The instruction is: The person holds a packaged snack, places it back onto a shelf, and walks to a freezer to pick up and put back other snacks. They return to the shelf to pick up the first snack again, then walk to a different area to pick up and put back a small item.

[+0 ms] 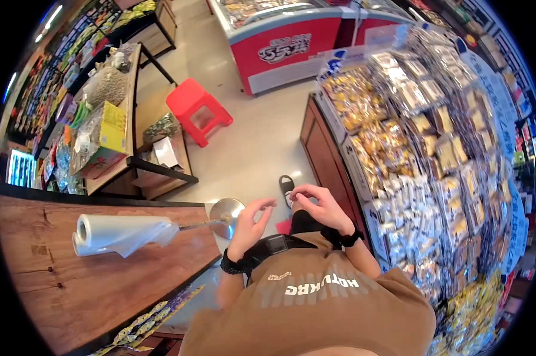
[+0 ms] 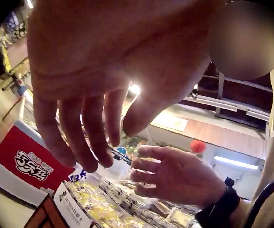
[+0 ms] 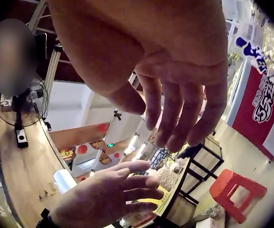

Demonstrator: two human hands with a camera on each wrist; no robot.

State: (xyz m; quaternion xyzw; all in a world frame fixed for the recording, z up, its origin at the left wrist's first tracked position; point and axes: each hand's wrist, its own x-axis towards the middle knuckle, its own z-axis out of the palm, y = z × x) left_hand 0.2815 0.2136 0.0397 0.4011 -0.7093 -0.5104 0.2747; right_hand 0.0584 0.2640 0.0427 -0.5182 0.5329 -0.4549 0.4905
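Both bare hands are raised in front of the waist, apart from each other and holding nothing. In the head view the left hand (image 1: 253,225) is beside the roll of clear plastic bags (image 1: 122,231) at the wooden counter's right end. The right hand (image 1: 322,206) hovers nearer the packaged-snack display, its fingers loosely bent. From the left wrist, the left hand (image 2: 108,76) fills the top with relaxed fingers, and the right hand (image 2: 179,175) shows beyond it. The right wrist view has the right hand (image 3: 165,76) close up, fingers hanging loosely.
A wooden counter (image 1: 36,267) lies at left, beside a round metal base (image 1: 226,209). Ahead on the floor is a red plastic stool (image 1: 191,101). Bagged snacks (image 1: 392,196) fill a display at right. A red chest freezer (image 1: 286,53) stands further back.
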